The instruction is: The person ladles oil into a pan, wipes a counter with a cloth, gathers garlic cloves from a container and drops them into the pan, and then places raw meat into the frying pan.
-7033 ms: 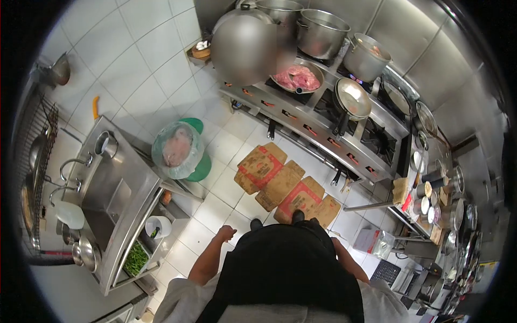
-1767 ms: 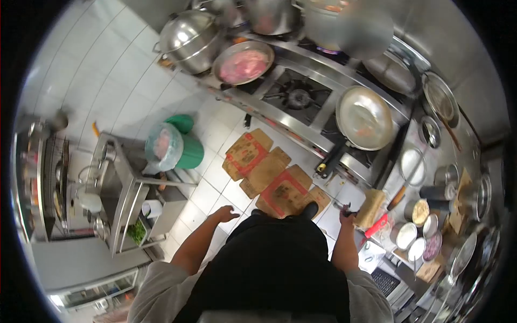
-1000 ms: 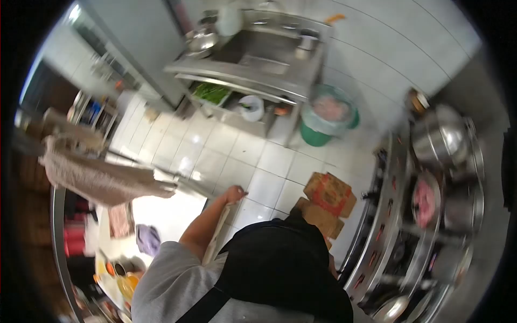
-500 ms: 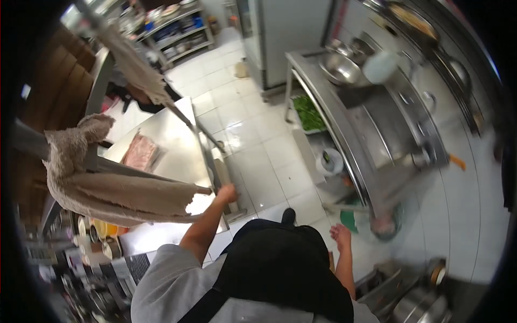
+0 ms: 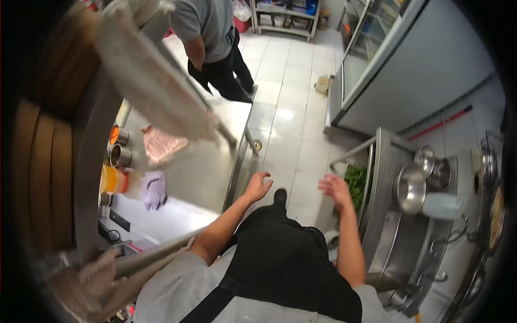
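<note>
My left hand (image 5: 258, 187) is beside the right edge of a steel table (image 5: 207, 177), fingers apart and holding nothing. My right hand (image 5: 335, 188) hangs over the lower shelf of the sink unit, near the green vegetables (image 5: 355, 183); its fingers are spread with nothing in them. On the table lie a pinkish cloth or flat piece (image 5: 161, 144) and a purple cloth (image 5: 154, 190). A hanging beige cloth (image 5: 153, 81) covers part of the table from above.
Another person (image 5: 215, 43) stands beyond the table. Ahead runs the tiled floor (image 5: 280, 129), with a fridge (image 5: 398, 64) on its right. Steel bowls (image 5: 411, 188) sit by the sink (image 5: 396, 242). Orange and yellow containers (image 5: 112, 179) stand at the table's left.
The view has swung round from the stove and past the sink, which now lies on my right. The other person has come further into view. My right hand has risen beside the sink unit.
</note>
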Demonstrator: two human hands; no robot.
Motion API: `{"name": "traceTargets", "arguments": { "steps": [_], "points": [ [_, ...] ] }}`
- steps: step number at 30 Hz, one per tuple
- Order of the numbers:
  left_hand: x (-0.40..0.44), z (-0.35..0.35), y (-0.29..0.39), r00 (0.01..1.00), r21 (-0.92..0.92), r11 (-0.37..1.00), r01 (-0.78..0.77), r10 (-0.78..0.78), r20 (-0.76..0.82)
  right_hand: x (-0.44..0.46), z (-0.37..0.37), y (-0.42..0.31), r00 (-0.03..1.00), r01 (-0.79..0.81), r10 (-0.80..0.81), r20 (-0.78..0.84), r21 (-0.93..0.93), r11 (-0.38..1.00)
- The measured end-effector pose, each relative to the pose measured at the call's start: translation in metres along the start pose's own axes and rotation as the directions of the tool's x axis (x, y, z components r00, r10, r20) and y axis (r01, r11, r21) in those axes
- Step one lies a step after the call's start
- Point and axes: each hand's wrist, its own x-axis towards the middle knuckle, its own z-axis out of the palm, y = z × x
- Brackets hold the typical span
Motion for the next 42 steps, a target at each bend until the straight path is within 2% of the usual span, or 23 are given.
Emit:
{"name": "traceTargets", "arguments": {
  "steps": [1, 3, 4, 7, 10, 13, 15, 17, 19, 22, 26, 29, 31, 32, 33, 34, 35, 36, 38, 39, 41, 42],
  "points": [
    [0.037, -0.008, 0.018, 0.994, 0.017, 0.998, -0.065, 0.066, -0.085, 0.015, 0.007, -0.011, 0.997, -0.056, 0.059, 0.05, -0.064, 0.996],
    [0.096, -0.021, 0.043, 0.959, 0.076, 0.983, -0.17, 0.183, -0.216, 0.029, 0.008, -0.033, 0.989, -0.086, 0.093, 0.111, -0.067, 0.994],
    [0.118, -0.029, 0.054, 0.932, 0.114, 0.969, -0.218, 0.241, -0.27, 0.037, 0.0, -0.035, 0.988, -0.124, 0.128, 0.09, -0.053, 0.991],
    [0.183, -0.066, 0.08, 0.894, 0.248, 0.954, -0.168, 0.253, -0.369, 0.08, -0.039, -0.06, 0.982, -0.187, 0.188, 0.019, -0.018, 0.982],
    [0.232, -0.086, 0.062, 0.852, 0.404, 0.912, -0.064, 0.261, -0.454, 0.131, -0.073, -0.096, 0.968, -0.234, 0.233, -0.092, 0.007, 0.972],
    [0.258, -0.099, 0.043, 0.823, 0.548, 0.836, 0.029, 0.291, -0.487, 0.216, -0.109, -0.141, 0.98, -0.172, 0.17, -0.101, -0.008, 0.985],
    [0.261, -0.105, 0.049, 0.886, 0.582, 0.807, 0.105, 0.19, -0.423, 0.274, -0.106, -0.188, 0.985, -0.136, 0.13, -0.115, -0.044, 0.99],
    [0.263, -0.108, 0.059, 0.894, 0.627, 0.768, 0.132, 0.181, -0.41, 0.335, -0.078, -0.254, 0.996, -0.059, 0.053, -0.067, -0.096, 0.994],
    [0.267, -0.108, 0.06, 0.895, 0.575, 0.799, 0.174, 0.115, -0.43, 0.411, -0.054, -0.296, 0.995, -0.024, 0.04, 0.095, -0.16, 0.987],
    [0.276, -0.107, 0.068, 0.879, 0.568, 0.776, 0.275, 0.036, -0.475, 0.484, 0.025, -0.365, 0.965, 0.067, 0.005, 0.262, -0.264, 0.962],
    [0.284, -0.104, 0.06, 0.864, 0.572, 0.747, 0.338, -0.006, -0.503, 0.592, 0.111, -0.391, 0.876, 0.079, 0.075, 0.477, -0.294, 0.952],
    [0.287, -0.102, 0.047, 0.878, 0.567, 0.721, 0.399, -0.121, -0.463, 0.7, 0.124, -0.34, 0.835, 0.115, 0.132, 0.533, -0.404, 0.907],
    [0.3, -0.099, 0.028, 0.857, 0.538, 0.671, 0.511, -0.351, -0.376, 0.742, 0.104, -0.309, 0.863, 0.166, 0.186, 0.47, -0.611, 0.774],
    [0.317, -0.102, 0.018, 0.828, 0.498, 0.662, 0.56, -0.46, -0.32, 0.756, 0.083, -0.309, 0.856, 0.29, 0.226, 0.466, -0.793, 0.536],
    [0.346, -0.105, 0.001, 0.79, 0.414, 0.676, 0.61, -0.558, -0.254, 0.766, 0.062, -0.309, 0.862, 0.304, 0.259, 0.436, -0.853, 0.425],
    [0.379, -0.11, -0.016, 0.76, 0.238, 0.722, 0.65, -0.618, -0.201, 0.803, 0.027, -0.29, 0.813, 0.386, 0.373, 0.447, -0.894, 0.228],
    [0.42, -0.117, -0.027, 0.739, 0.078, 0.738, 0.67, -0.654, -0.158, 0.808, -0.001, -0.293, 0.854, 0.051, 0.444, 0.27, -0.893, 0.446],
    [0.469, -0.122, -0.04, 0.759, -0.036, 0.769, 0.639, -0.637, -0.133, 0.814, -0.028, -0.296, 0.877, -0.148, 0.462, 0.133, -0.839, 0.523],
    [0.574, -0.154, -0.038, 0.86, -0.101, 0.869, 0.484, -0.494, -0.13, 0.822, -0.08, -0.306, 0.869, -0.467, 0.472, -0.149, -0.565, 0.681],
    [0.627, -0.17, -0.035, 0.892, -0.105, 0.913, 0.395, -0.408, -0.192, 0.838, -0.112, -0.314, 0.854, -0.439, 0.508, -0.114, -0.681, 0.586],
    [0.725, -0.21, -0.014, 0.904, -0.196, 0.937, 0.291, -0.336, -0.265, 0.856, -0.141, -0.332, 0.817, -0.566, 0.526, -0.236, -0.495, 0.659],
    [0.766, -0.232, -0.004, 0.9, -0.216, 0.932, 0.291, -0.343, -0.269, 0.875, -0.144, -0.353, 0.799, -0.596, 0.547, -0.25, -0.45, 0.665]
  ]
}}
